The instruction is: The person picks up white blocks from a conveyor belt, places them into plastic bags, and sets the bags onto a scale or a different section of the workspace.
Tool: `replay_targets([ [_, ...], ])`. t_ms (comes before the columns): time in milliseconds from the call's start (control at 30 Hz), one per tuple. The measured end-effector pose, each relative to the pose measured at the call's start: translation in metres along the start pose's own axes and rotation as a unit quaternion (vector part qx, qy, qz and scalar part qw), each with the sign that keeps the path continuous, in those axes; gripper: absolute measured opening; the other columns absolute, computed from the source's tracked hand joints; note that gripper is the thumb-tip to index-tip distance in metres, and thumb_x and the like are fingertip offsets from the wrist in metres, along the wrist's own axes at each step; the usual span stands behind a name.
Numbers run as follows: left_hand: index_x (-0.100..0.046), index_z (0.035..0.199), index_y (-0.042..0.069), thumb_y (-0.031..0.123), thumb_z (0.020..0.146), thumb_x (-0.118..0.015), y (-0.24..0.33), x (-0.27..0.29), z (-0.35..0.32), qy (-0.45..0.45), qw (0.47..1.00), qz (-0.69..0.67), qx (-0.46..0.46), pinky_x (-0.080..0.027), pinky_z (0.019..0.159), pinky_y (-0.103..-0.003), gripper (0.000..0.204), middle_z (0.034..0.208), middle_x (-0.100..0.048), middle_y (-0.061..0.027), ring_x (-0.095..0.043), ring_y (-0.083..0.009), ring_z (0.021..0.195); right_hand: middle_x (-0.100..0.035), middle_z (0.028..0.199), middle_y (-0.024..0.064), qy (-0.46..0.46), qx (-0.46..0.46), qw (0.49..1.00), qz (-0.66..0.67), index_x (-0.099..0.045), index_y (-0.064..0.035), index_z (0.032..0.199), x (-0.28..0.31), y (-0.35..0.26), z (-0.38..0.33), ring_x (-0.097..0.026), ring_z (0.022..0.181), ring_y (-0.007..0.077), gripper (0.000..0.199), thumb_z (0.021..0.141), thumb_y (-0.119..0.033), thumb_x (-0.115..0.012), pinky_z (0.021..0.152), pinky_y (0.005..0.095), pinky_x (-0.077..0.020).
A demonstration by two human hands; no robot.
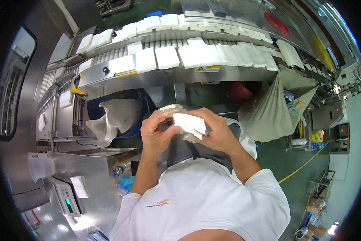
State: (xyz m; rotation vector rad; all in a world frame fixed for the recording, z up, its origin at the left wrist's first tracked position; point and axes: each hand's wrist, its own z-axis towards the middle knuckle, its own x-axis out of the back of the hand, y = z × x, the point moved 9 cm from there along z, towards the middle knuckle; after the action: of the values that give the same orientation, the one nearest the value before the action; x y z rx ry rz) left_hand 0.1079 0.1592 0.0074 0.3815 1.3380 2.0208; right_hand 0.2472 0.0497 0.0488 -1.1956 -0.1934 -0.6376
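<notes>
- Steel conveyor (160,80) ran across the background, carrying white pads (204,55).
- Left hand (156,130) gripped one side of a white stack (188,123) in clear plastic (187,137).
- Right hand (217,130) gripped its other side, in front of the white shirt (212,193).

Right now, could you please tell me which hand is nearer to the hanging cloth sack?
The right. The right hand, on the right of the white stack, is left of the sack with a gap between; the left hand, at the stack's left, is farther off.

the held stack (187,123) is white, the bin (148,103) blue, the sack (264,113) grey-green.
</notes>
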Motion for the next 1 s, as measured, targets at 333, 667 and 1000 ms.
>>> replay_targets([
  [333, -0.058, 0.137, -0.003, 0.004, 0.084, -0.086, -0.018, -0.05, 0.012, -0.08, 0.945, -0.242, 0.205, -0.055, 0.097, -0.033, 0.06, 0.124, -0.07, -0.012, -0.068, -0.0199, 0.113, -0.069, 0.108, 0.0055, 0.072, -0.168, 0.927, 0.327, -0.066, 0.0019, 0.116, 0.02, 0.049, -0.025, -0.067, 0.098, 0.011, 0.026, 0.092, 0.001, -0.073, 0.084, 0.0291, -0.0557],
  [667, -0.055, 0.139, -0.004, -0.004, 0.091, -0.073, -0.032, -0.08, -0.002, -0.105, 0.922, -0.226, 0.295, -0.052, 0.103, -0.034, 0.052, 0.13, -0.066, -0.0131, -0.065, -0.02, 0.119, -0.07, 0.103, 0.0028, 0.155, -0.215, 0.91, 0.318, -0.066, 0.0005, 0.114, 0.043, 0.08, -0.041, -0.065, 0.093, 0.0085, 0.02, 0.098, -0.01, -0.071, 0.083, 0.0265, -0.0535],
  [1000, -0.058, 0.137, -0.003, -0.002, 0.096, -0.068, -0.043, -0.09, -0.008, -0.188, 0.911, -0.204, 0.304, -0.051, 0.101, -0.032, 0.042, 0.129, -0.067, -0.0111, -0.064, -0.0177, 0.118, -0.067, 0.114, 0.0018, 0.01, -0.228, 0.94, 0.253, -0.065, -0.0016, 0.124, 0.048, 0.075, -0.048, -0.061, 0.106, 0.0101, 0.031, 0.096, -0.012, -0.069, 0.093, 0.0299, -0.0512],
])
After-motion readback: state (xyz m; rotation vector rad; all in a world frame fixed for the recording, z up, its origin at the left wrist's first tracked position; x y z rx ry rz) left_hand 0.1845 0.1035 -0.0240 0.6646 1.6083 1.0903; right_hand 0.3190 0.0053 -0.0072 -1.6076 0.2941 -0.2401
